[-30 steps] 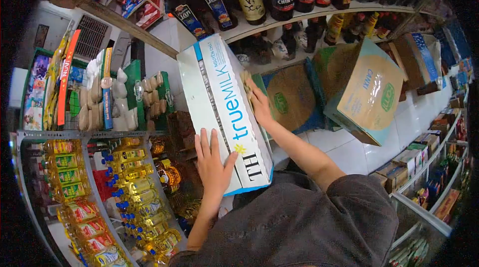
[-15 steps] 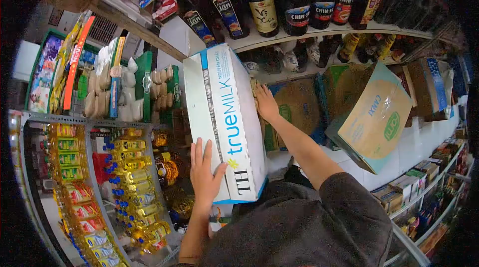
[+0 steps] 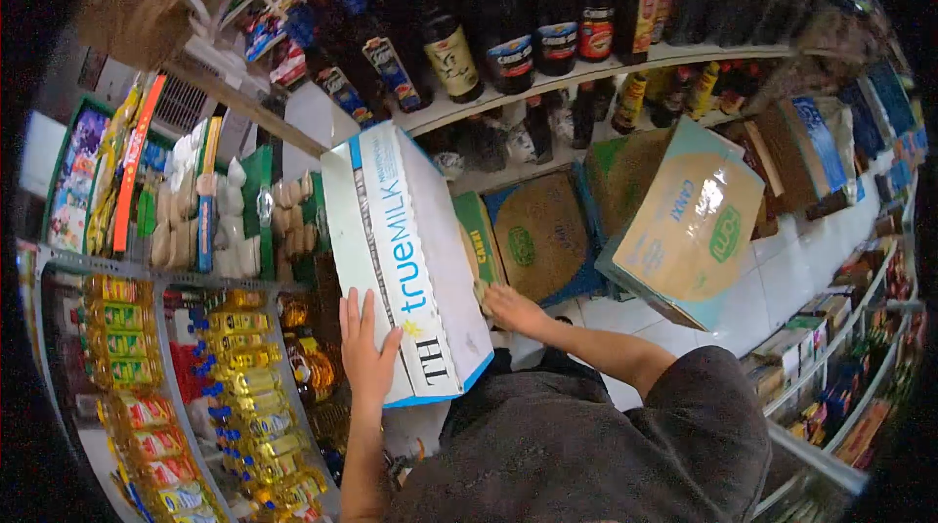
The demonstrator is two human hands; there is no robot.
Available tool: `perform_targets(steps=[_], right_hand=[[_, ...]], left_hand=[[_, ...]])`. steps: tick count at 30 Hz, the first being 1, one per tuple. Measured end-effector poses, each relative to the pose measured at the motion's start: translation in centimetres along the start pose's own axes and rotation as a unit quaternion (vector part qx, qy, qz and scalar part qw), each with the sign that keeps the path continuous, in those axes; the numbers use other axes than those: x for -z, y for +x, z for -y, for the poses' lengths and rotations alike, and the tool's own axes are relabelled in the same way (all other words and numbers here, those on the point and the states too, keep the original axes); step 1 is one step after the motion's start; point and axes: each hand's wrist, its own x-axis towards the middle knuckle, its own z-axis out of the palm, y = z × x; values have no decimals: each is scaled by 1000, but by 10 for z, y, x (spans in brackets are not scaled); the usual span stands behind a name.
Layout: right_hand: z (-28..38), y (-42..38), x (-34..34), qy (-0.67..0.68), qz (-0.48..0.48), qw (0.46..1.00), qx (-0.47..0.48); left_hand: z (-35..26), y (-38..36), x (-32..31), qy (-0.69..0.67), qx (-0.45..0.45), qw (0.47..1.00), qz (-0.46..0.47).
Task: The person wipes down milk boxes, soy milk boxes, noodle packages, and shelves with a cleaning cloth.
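Observation:
A large white TH true MILK carton (image 3: 435,264) stands tilted in front of me, blue along its edges. My left hand (image 3: 368,352) lies flat on its near left part, fingers apart and pointing away from me. My right hand (image 3: 513,311) is beside the carton's right side, at the near edge of a green and yellow carton (image 3: 476,244); its fingers are bent, and what their tips touch is hard to make out. Just beyond that hand is a brown carton with a green logo (image 3: 542,239).
Dark sauce bottles (image 3: 508,44) line a shelf at the top. Oil bottles (image 3: 249,386) fill the lower left rack, with bagged goods (image 3: 200,210) above. A tilted brown carton (image 3: 689,225) stands at right, near shelves of small boxes (image 3: 831,357).
My right hand has moved down towards me along the carton's right side. The view has shifted, so the milk carton appears slightly lower and further left. My left hand remains on it.

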Motion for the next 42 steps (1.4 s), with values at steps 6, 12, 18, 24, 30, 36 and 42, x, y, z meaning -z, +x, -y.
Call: perform_targets(steps=[6,12,18,24,30,36,42], right_hand=[[44,-31,50,280,35,925,-253],[54,-36,71,303,-382,769,-413],[89,5,191,426,-583,596,-353],[76,-52,216,435,-612,583,-312],[7,-172,223,-21,-497,695,-520],[-42,-202,209,-259,-253,663,-655],[-42,-203,209,-232,-286,667,-648]], left_hand=[[14,7,-5,-81,34,995,-46],[-44,46,17,-346,-140,922,97],[-126,89,-56,-366,-327,820,294],[-206,98,-146,-415,-309,799,307],[-245,117,-229,-354,-434,776,291],[-274,114,-264,-91,-572,807,118],[-338,159,-307,30,-489,858,152]])
